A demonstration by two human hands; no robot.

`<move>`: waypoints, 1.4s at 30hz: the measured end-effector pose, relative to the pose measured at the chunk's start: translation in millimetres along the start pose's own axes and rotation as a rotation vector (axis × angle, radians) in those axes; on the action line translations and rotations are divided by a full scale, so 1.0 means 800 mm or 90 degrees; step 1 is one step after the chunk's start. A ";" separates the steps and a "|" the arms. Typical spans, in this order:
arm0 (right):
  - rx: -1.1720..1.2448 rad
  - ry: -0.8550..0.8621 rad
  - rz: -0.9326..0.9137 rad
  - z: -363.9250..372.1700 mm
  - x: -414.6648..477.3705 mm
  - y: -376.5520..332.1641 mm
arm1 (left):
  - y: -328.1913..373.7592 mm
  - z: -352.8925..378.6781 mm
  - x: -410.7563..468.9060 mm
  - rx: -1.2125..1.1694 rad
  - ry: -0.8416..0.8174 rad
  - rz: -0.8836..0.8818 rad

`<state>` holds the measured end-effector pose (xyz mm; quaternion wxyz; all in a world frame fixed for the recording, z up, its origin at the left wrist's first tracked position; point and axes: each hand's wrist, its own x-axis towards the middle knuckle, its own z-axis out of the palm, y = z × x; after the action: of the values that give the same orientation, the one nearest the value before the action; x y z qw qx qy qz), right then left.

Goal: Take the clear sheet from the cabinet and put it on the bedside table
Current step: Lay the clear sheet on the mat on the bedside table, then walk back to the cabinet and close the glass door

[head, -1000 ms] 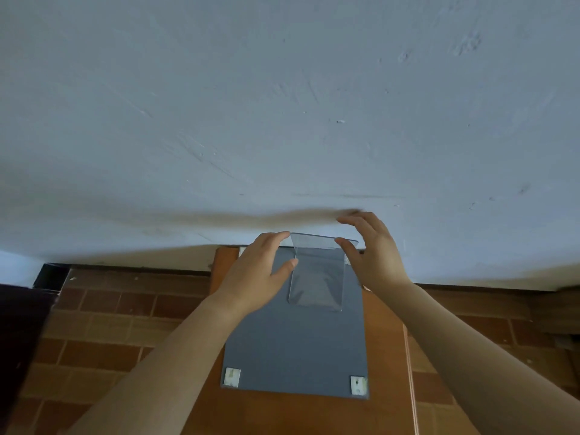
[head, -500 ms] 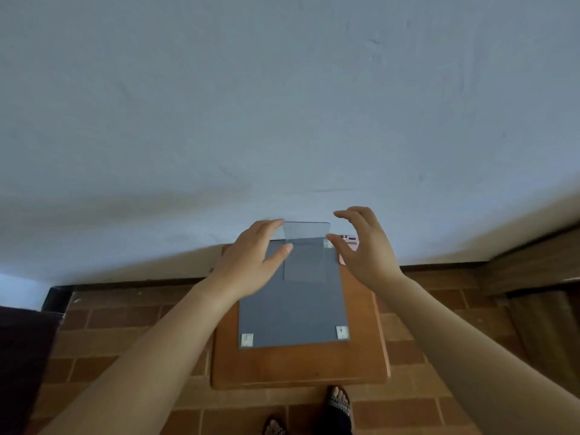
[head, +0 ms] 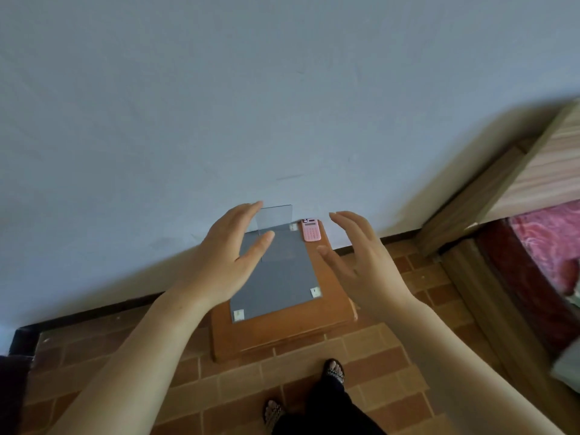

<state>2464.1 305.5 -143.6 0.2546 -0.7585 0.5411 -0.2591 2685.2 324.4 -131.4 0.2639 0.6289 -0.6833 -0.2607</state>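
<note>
Left hand [head: 230,255], centre frame: fingers spread, nothing gripped, over the left edge of the grey sheet [head: 279,277]. Clear sheet [head: 275,219] stands at the back of the bedside table [head: 282,332], leaning on the wall [head: 219,105]; contact with the left fingertips can't be told. Pink calculator [head: 310,230] just right of it. Right hand [head: 361,259] spread, empty, apart from the sheet. Bed [head: 546,246] at right edge.
</note>
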 end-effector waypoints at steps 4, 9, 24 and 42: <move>-0.006 0.024 -0.017 -0.027 -0.015 -0.022 | 0.029 -0.012 -0.003 0.009 0.010 0.058; -0.033 0.053 -0.025 -0.055 -0.014 -0.042 | 0.064 -0.030 0.013 0.020 0.018 0.115; -0.057 0.230 0.057 -0.194 -0.097 -0.016 | 0.226 0.023 0.043 -0.006 -0.046 0.337; -0.138 0.485 0.284 -0.414 -0.535 0.102 | 0.582 0.295 -0.165 -0.117 -0.252 0.666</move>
<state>2066.2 654.6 -4.5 0.0058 -0.4958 0.7706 -0.4004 2195.8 496.0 13.8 0.2789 0.1199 -0.9148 -0.2664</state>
